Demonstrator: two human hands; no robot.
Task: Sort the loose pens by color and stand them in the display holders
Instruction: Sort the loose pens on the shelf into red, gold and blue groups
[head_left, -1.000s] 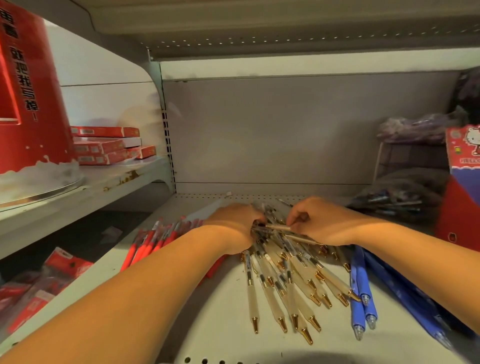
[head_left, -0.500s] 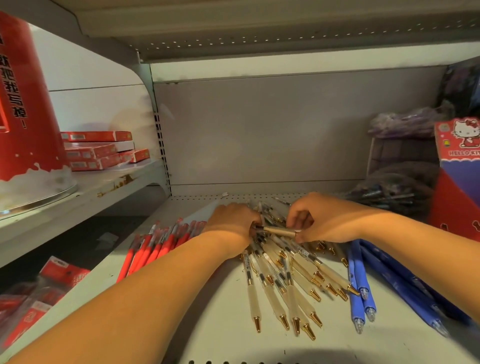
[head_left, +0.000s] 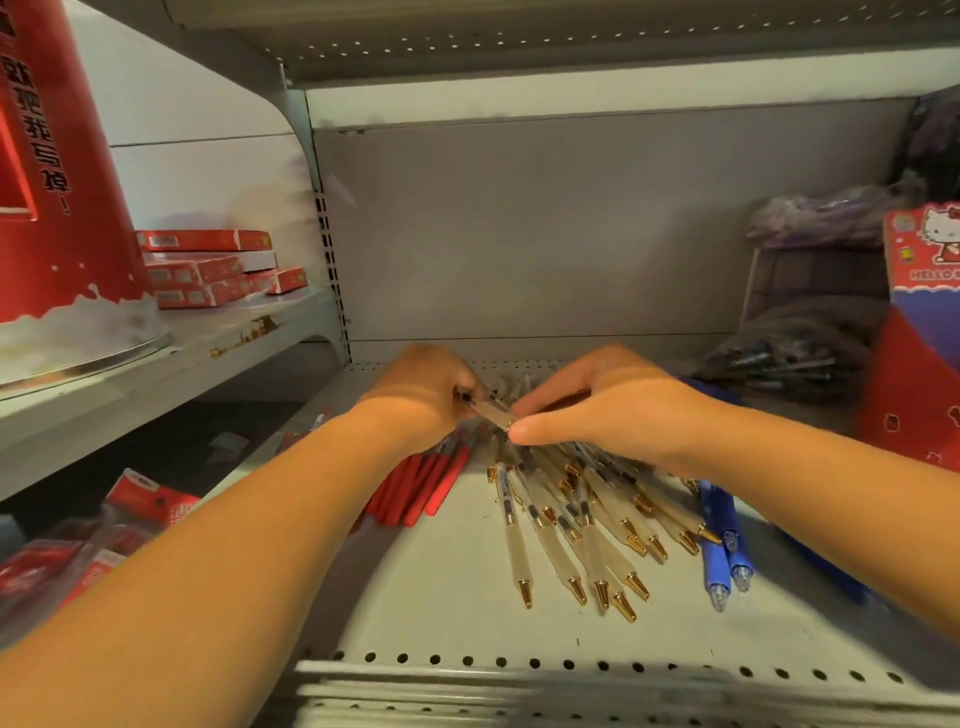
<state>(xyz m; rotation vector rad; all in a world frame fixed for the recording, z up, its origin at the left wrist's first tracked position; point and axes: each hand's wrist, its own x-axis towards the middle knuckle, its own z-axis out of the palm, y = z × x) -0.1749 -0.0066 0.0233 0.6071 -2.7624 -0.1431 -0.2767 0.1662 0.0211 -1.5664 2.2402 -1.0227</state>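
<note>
The left hand (head_left: 421, 395) and the right hand (head_left: 613, 410) meet over a shop shelf (head_left: 457, 618), both closed on one cream pen (head_left: 496, 414). The left hand's fingers are curled round the pen's far end. The right hand pinches its near, gold-tipped end between thumb and forefinger. The pen lies almost level, lifted just above the heap.

Under the hands, loose cream pens (head_left: 566, 525) with clear upper barrels and gold tips fan out on the shelf, tips pointing at the front edge. Just left of them, partly under the left forearm, lie red pens (head_left: 431, 483) side by side. On the right, touching the cream heap, are blue pens (head_left: 722, 551) with clear tips.

Further right stands a red and purple carton (head_left: 919, 291) printed with a Hello Kitty figure and the word "HELLO"; the rest is cut off by the frame. Beside it sit clear bags of dark pens (head_left: 784, 364).

On the higher shelf to the left are flat red boxes (head_left: 208, 265) in a stack, their labels too blurred to read. Near them a tall red display stand (head_left: 52, 171) bears a column of white Chinese characters ending in an exclamation mark. Red packets (head_left: 135, 509) lie below it.
</note>
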